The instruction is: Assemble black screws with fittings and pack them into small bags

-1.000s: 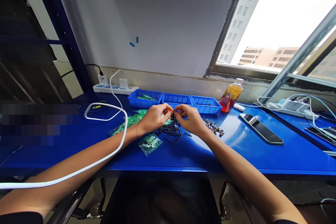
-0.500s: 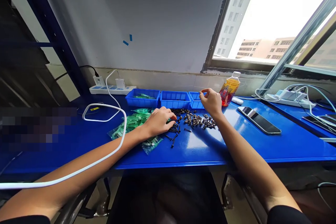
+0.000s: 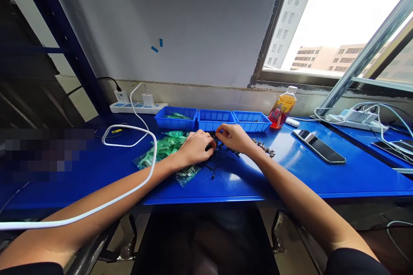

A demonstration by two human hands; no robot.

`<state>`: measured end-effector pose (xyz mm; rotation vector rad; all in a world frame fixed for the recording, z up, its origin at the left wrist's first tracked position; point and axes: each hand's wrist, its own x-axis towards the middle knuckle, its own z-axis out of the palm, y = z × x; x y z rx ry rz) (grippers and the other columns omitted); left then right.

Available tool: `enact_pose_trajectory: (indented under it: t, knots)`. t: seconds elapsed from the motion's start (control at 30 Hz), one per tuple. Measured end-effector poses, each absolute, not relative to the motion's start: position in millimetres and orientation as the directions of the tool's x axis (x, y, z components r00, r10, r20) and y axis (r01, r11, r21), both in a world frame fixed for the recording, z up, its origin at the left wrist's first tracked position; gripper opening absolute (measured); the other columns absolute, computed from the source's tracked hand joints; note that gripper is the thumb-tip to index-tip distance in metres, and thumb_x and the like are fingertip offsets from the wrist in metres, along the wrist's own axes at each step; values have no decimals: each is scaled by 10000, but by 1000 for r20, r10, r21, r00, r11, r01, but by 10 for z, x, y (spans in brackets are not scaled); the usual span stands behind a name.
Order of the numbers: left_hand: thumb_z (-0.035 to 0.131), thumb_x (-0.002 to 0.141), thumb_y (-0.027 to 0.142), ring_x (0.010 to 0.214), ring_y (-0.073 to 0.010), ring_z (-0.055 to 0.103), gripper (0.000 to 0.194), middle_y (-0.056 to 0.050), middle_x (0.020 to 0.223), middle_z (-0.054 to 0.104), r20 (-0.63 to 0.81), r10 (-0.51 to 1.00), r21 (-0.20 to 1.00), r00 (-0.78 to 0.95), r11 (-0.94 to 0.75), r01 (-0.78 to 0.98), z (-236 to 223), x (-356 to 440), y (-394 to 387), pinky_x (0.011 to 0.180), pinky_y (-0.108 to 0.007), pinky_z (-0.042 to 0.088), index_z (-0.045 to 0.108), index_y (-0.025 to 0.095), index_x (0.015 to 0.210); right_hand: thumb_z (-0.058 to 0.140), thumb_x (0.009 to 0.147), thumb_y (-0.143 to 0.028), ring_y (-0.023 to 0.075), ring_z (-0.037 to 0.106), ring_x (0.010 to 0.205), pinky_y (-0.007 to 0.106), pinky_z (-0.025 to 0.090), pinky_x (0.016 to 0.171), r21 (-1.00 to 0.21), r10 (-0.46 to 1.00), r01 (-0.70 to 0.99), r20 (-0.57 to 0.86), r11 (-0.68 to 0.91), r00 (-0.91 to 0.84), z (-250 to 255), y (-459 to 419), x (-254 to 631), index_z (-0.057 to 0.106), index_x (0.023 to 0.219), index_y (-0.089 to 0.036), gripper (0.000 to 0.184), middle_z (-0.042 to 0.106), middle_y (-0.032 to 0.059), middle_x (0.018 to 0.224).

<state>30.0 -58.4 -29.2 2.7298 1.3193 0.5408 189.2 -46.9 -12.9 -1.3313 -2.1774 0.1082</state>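
Observation:
My left hand (image 3: 197, 148) rests over the pile of black screws (image 3: 213, 167), its fingers curled and thumb tucked toward them. Whatever lies under those fingers is hidden. Close beside it, my right hand (image 3: 235, 138) reaches into the same pile with thumb and forefinger together; anything in that pinch is too small to make out. Small green plastic bags (image 3: 161, 148) are heaped left of my left hand, and a clear bag of light pieces (image 3: 187, 175) lies below its wrist. Short metal screws (image 3: 268, 150) show past my right wrist, which partly covers them.
Three blue bins stand in a row behind: left (image 3: 176, 123) with green bags, middle (image 3: 217, 125), right (image 3: 253, 127). A drink bottle (image 3: 282, 107) and a phone (image 3: 318, 146) are to the right. A white cable (image 3: 154, 154) loops across my left forearm. Power strips (image 3: 134, 107) sit at the back.
My hands were together above the black screws; the right then moved out to the right bin and has come back to the pile. The left has lowered onto the screws and stayed.

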Motion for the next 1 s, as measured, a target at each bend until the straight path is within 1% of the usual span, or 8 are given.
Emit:
enact_pose_trajectory:
  t: [0.1, 0.23, 0.33, 0.43, 0.63, 0.7, 1.0]
  knots:
    - [527, 785, 210, 976, -270, 565, 154, -72, 941, 678, 328, 774, 228, 541, -621, 750, -291, 274, -562, 837, -430, 441, 657, 173, 857, 520, 748, -103, 76, 417, 468, 199, 298, 500, -368, 826, 759, 411, 537, -386, -152, -477, 1889, 648, 702, -151, 144, 512, -40, 487]
    - [522, 793, 223, 944, -246, 573, 147, -66, 908, 679, 450, 752, 289, 482, -634, 718, -263, 195, -509, 842, -396, 449, 632, 164, 871, 484, 708, -35, 75, 459, 505, 190, 327, 514, -447, 829, 706, 401, 549, -390, -139, -454, 1924, 663, 710, -131, 204, 588, -13, 559]
    - [526, 786, 222, 903, -221, 579, 124, -52, 867, 671, 531, 713, 316, 457, -668, 674, -251, 149, -492, 828, -353, 458, 616, 168, 851, 485, 699, -40, 72, 454, 511, 187, 331, 514, -500, 833, 671, 400, 547, -382, -123, -454, 1926, 670, 726, -118, 203, 598, -9, 577]
    - [516, 786, 214, 860, -202, 583, 110, -36, 829, 663, 573, 680, 320, 457, -699, 639, -258, 140, -501, 796, -323, 466, 605, 178, 839, 467, 696, -55, 65, 431, 497, 186, 321, 499, -544, 828, 625, 402, 560, -392, -112, -468, 1918, 670, 718, -116, 212, 588, -16, 567]
    - [525, 779, 195, 826, -183, 576, 66, -18, 790, 652, 608, 624, 308, 490, -755, 579, -274, 162, -522, 790, -301, 466, 587, 186, 799, 456, 664, -93, 60, 388, 462, 185, 286, 457, -621, 832, 554, 379, 554, -406, -102, -497, 1921, 655, 695, -117, 204, 515, -45, 499]
    - [528, 773, 183, 831, -183, 572, 57, -16, 790, 651, 615, 617, 303, 491, -760, 575, -270, 162, -525, 793, -303, 466, 581, 188, 792, 458, 662, -109, 59, 382, 458, 185, 281, 454, -633, 830, 539, 380, 555, -408, -98, -504, 1922, 649, 687, -121, 193, 510, -48, 492]
    - [529, 793, 171, 879, -198, 559, 111, -25, 835, 666, 637, 608, 284, 474, -757, 588, -270, 161, -523, 832, -336, 455, 605, 180, 875, 455, 668, -143, 68, 403, 476, 192, 292, 469, -618, 817, 536, 417, 576, -398, -115, -500, 1921, 627, 673, -137, 172, 522, -43, 498]
